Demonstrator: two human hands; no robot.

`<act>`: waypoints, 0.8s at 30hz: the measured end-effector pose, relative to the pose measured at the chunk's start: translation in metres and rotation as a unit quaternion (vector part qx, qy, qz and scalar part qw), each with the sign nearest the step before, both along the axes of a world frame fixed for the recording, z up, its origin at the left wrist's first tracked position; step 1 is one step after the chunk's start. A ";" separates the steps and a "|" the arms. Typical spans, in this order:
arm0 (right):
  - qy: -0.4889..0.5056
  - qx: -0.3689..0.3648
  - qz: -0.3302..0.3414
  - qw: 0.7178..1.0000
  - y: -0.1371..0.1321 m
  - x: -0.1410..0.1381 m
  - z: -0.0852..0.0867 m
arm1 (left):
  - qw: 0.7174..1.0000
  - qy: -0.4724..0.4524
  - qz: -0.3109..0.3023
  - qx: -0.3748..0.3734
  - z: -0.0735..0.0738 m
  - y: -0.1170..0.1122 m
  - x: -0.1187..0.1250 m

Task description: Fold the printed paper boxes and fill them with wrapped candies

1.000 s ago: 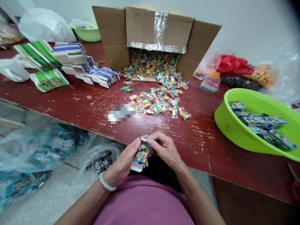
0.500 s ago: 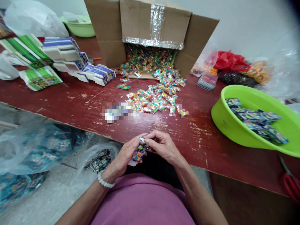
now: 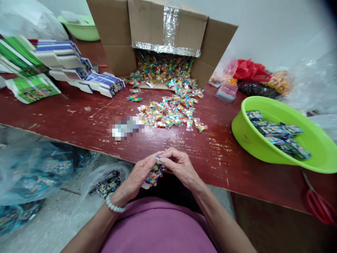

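Packet (image 3: 154, 176) held just off the table edge (image 3: 223, 187), left hand (image 3: 139, 174) and right hand (image 3: 179, 167) curled nearly shut on it in a fiddly fingertip pinch. Beyond lie spilled sachets (image 3: 168, 112), their box (image 3: 168, 28), and a green basin (image 3: 244, 140)

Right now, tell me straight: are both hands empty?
No, the left hand and right hand hold a printed packet between them.

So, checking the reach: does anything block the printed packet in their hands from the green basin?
Just the right hand pinching the printed packet; beyond it, only worn red table top reaches the green basin.
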State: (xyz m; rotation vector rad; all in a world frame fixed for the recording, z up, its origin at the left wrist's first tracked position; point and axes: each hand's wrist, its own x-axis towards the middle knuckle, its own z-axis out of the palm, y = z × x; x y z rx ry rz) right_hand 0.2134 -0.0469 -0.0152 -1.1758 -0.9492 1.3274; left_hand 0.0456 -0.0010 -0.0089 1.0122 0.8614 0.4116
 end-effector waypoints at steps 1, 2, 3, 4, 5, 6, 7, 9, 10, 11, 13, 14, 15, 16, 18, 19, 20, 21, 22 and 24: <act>0.004 0.001 -0.003 1.000 -0.002 -0.003 -0.001 | 1.000 0.008 0.009 0.007 0.002 0.000 0.001; -0.004 0.007 -0.008 1.000 -0.005 -0.006 -0.003 | 1.000 0.015 0.018 0.012 0.003 0.000 0.002; -0.027 0.022 -0.013 0.999 -0.007 -0.009 -0.005 | 0.999 0.019 0.026 0.016 0.003 0.000 0.004; -0.061 0.046 -0.020 0.997 -0.009 -0.013 -0.008 | 0.999 0.020 0.034 0.019 0.003 0.001 0.005; -0.102 0.077 -0.026 0.992 -0.010 -0.016 -0.011 | 0.999 0.018 0.043 0.021 0.003 0.001 0.007; -0.143 0.109 -0.026 0.983 -0.011 -0.017 -0.014 | 0.998 0.014 0.052 0.022 0.002 0.001 0.008; -0.181 0.135 -0.020 0.974 -0.009 -0.016 -0.016 | 0.998 0.010 0.060 0.018 0.000 0.001 0.010; -0.244 0.165 -0.010 0.956 -0.001 -0.002 -0.019 | 0.997 -0.010 0.070 0.002 -0.004 0.002 0.012; -0.280 0.170 -0.021 0.945 0.006 0.012 -0.021 | 0.997 -0.022 0.077 -0.010 -0.006 0.002 0.013; -0.320 0.175 -0.053 0.930 0.014 0.031 -0.022 | 0.996 -0.036 0.081 -0.022 -0.008 0.002 0.013; -0.451 0.146 -0.167 0.864 0.030 0.077 -0.027 | 0.994 -0.061 0.080 -0.040 -0.011 0.001 0.010; -0.518 0.113 -0.211 0.821 0.036 0.102 -0.031 | 0.994 -0.069 0.072 -0.047 -0.013 0.000 0.007; -0.569 0.070 -0.228 0.787 0.042 0.125 -0.036 | 0.994 -0.071 0.059 -0.053 -0.014 -0.002 0.003; -0.605 0.032 -0.227 0.763 0.045 0.146 -0.042 | 0.995 -0.071 0.044 -0.057 -0.015 -0.005 -0.002; -0.623 0.005 -0.207 0.755 0.047 0.175 -0.052 | 0.996 -0.062 0.013 -0.063 -0.019 -0.009 -0.015; -0.612 0.005 -0.207 0.763 0.045 0.183 -0.057 | 0.996 -0.053 -0.003 -0.066 -0.022 -0.010 -0.023; -0.597 0.009 -0.212 0.773 0.042 0.186 -0.061 | 0.997 -0.042 -0.024 -0.066 -0.025 -0.010 -0.031; -0.582 0.013 -0.224 0.782 0.039 0.186 -0.064 | 0.996 -0.027 -0.049 -0.064 -0.028 -0.009 -0.040; -0.573 0.014 -0.237 0.785 0.035 0.183 -0.065 | 0.995 -0.008 -0.080 -0.056 -0.031 -0.007 -0.049; -0.529 0.005 -0.266 0.806 0.028 0.170 -0.063 | 0.987 0.046 -0.151 -0.017 -0.037 0.002 -0.067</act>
